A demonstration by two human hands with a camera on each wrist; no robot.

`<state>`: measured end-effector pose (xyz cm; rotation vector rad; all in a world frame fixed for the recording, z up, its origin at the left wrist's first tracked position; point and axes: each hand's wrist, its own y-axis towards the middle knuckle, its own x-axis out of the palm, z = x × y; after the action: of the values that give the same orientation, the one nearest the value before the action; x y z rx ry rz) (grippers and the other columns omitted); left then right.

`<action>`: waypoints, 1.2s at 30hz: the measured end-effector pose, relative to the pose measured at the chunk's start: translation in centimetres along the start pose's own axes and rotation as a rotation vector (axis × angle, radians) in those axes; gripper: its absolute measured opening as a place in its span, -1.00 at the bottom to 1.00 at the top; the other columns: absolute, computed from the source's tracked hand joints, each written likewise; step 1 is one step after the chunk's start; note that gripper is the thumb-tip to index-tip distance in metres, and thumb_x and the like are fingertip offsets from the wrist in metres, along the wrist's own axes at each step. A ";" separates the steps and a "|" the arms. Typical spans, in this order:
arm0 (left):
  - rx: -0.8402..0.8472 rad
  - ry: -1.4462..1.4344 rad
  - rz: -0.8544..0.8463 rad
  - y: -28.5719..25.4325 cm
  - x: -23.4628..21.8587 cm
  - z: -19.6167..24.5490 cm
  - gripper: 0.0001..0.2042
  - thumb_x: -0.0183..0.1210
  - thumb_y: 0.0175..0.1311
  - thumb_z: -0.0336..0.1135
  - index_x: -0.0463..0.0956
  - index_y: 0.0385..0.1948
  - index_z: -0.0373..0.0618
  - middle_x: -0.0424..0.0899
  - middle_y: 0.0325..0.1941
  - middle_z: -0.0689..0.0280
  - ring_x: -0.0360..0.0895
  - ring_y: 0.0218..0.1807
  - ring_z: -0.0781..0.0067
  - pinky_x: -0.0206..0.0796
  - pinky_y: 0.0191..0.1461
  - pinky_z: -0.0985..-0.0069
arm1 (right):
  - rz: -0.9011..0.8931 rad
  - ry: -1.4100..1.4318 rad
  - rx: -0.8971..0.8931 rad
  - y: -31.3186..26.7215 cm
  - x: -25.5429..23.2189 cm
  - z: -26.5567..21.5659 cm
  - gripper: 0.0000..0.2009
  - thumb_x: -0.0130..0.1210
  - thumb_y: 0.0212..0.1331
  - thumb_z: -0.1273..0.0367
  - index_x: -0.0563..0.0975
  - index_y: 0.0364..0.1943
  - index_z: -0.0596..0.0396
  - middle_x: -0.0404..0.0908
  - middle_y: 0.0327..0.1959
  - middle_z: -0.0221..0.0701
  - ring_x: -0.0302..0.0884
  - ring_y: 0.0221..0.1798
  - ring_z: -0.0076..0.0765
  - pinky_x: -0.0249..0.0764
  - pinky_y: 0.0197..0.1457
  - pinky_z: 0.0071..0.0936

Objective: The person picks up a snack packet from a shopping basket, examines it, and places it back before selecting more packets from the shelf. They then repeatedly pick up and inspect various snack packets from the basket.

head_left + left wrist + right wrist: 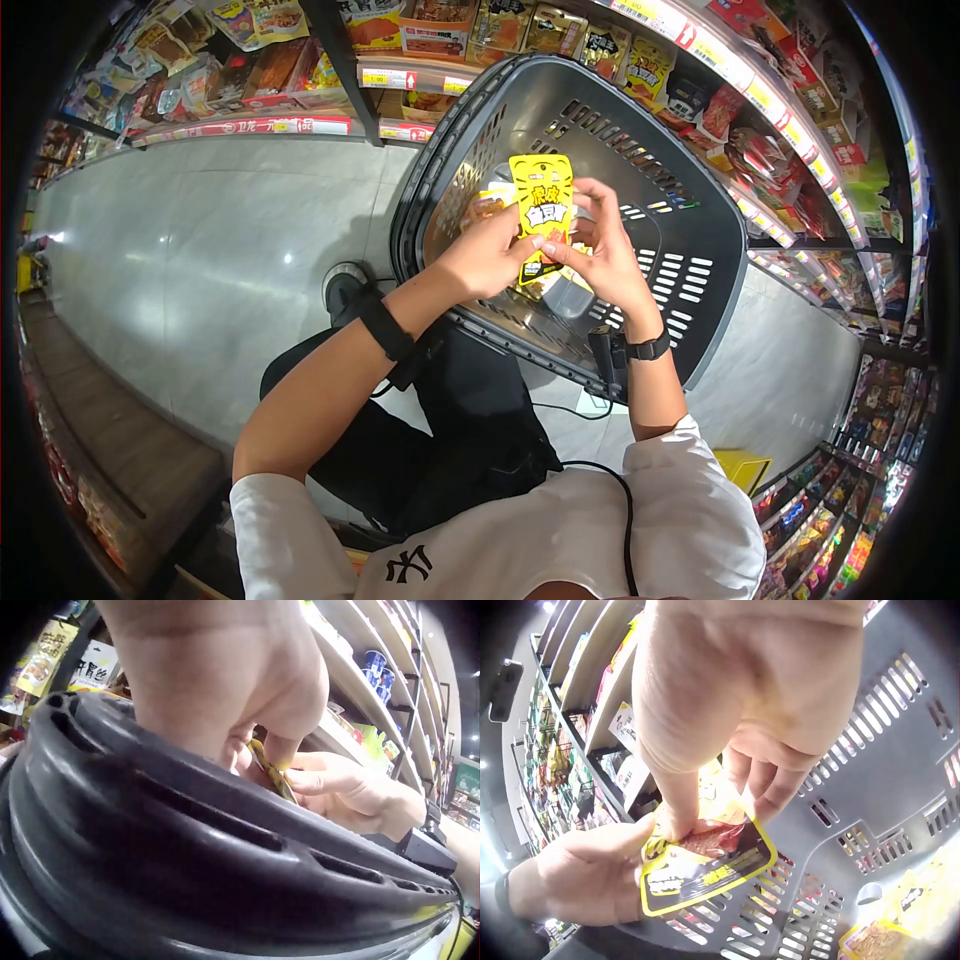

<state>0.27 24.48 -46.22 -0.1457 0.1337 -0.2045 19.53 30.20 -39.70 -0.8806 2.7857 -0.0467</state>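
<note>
A yellow snack packet (545,192) with black print is held upright over the shopping basket (690,345). My left hand (482,258) grips its left edge, thumb across the front. On the other side my right hand (612,262) pinches the packet, its thumb on the lower front. In the right wrist view the packet (709,881) shows a food picture and a dark lower band, with the left hand (585,874) at its edge. Only a thin edge of the packet (283,785) shows in the left wrist view. More yellow packets (877,941) lie in the basket.
Shelves of packaged snacks (650,70) curve round behind and right of the basket. Another snack shelf (230,70) stands at the upper left. Grey tiled floor (210,230) lies to the left, with a dark shoe (346,290) beside the basket. A cable (628,500) hangs over the shirt.
</note>
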 end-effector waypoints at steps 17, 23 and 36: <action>-0.178 0.731 -0.442 -3.7 0.0 5.2 -0.58 0.13 0.37 0.08 0.63 -0.06 -0.10 0.74 -0.15 0.02 0.67 0.01 -0.10 0.46 0.08 0.01 | 0.549 -0.031 -0.135 10.5 -17.8 0.2 -0.78 0.28 0.34 0.39 0.61 -0.03 0.21 0.76 -0.14 -0.38 0.66 -0.15 -0.57 0.49 -0.02 -0.56; -0.166 0.753 -0.436 -3.8 -0.1 5.1 -0.59 0.14 0.36 0.06 0.64 -0.05 -0.08 0.74 -0.11 0.04 0.67 0.02 -0.07 0.47 0.08 0.03 | 0.650 -0.415 -0.260 19.0 -20.9 2.4 -0.51 0.44 0.17 0.25 0.59 0.09 0.28 0.76 -0.05 -0.29 0.65 -0.03 -0.37 0.48 0.11 -0.42; -0.187 0.753 -0.441 -3.9 -0.3 5.6 -0.59 0.15 0.33 0.05 0.65 -0.07 -0.10 0.74 -0.07 0.08 0.68 0.02 -0.05 0.50 0.05 0.02 | 0.799 -1.052 -0.226 20.3 -17.3 0.1 -0.39 0.32 0.12 0.06 0.55 0.15 0.22 0.55 0.19 0.15 0.43 0.26 0.37 0.38 0.33 0.03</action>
<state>0.06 21.54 -40.07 -0.2790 0.8759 -0.6838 21.92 56.76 -38.34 0.2317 1.9206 0.6544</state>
